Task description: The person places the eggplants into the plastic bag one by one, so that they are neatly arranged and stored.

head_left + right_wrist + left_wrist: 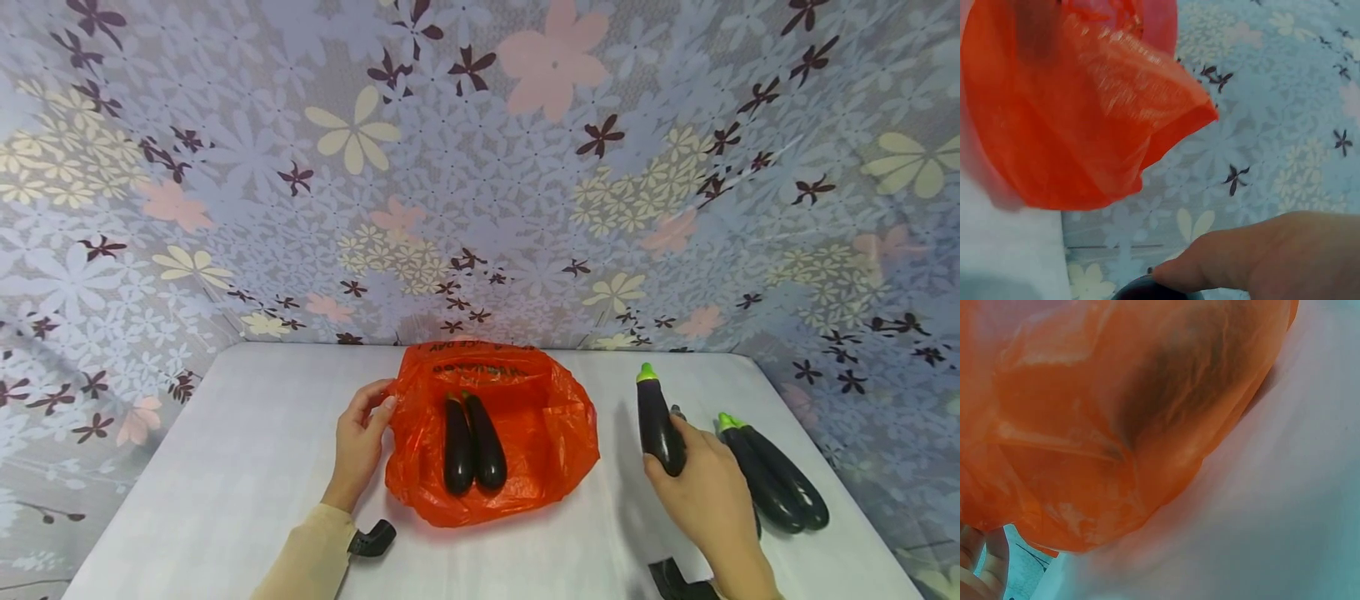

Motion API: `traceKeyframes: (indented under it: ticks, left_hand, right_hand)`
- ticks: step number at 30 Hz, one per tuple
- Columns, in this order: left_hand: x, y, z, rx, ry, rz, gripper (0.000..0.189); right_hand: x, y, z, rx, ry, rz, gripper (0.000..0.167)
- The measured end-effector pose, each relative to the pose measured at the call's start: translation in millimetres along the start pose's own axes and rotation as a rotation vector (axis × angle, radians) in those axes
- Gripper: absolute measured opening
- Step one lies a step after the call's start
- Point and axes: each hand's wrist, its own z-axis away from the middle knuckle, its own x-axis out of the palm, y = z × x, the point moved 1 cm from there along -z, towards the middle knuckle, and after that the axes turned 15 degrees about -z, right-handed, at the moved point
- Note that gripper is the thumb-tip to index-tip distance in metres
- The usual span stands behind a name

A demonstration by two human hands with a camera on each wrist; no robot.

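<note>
A red plastic bag [525,467] lies on the table with its mouth spread wide, and two dark eggplants [459,450] rest side by side inside it. My left hand [362,443] pinches the bag's left rim between thumb and fingers; in the left wrist view, fingers [991,559] show at the bag's edge. To the right of the bag, my right hand [701,479] grips an eggplant [654,417] by its rounded end, its green cap pointing away. In the right wrist view, the thumb [1210,262] presses on that eggplant's dark end [1157,290].
More eggplants [780,479] lie at the table's right side, close by my right hand, which partly hides some of them. The white table [247,467] meets a flower-patterned cloth [480,192] along its back edge and sides.
</note>
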Motion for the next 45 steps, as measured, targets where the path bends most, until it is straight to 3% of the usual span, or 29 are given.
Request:
traceKeyframes:
  ticks: [23,30,39,45]
  left_hand:
    - [0.2,1.5,1.4,-0.022,-0.019,-0.005,0.029]
    - [0.8,1.4,0.5,-0.007,-0.009,-0.004,0.029]
    - [0.0,1.3,0.5,-0.023,-0.014,-0.015,0.030]
    - [-0.4,1.1,-0.1,-0.026,-0.012,-0.009,0.029]
  right_hand:
    - [-8,-39,14.7,-0.095,0.070,-0.053,0.063]
    - [-8,-51,16.2,-0.062,0.044,-0.066,0.066]
    - [-6,-65,19.9,-0.124,0.031,-0.116,0.065]
    - [-3,-74,22.3,-0.116,-0.004,-0.143,0.068]
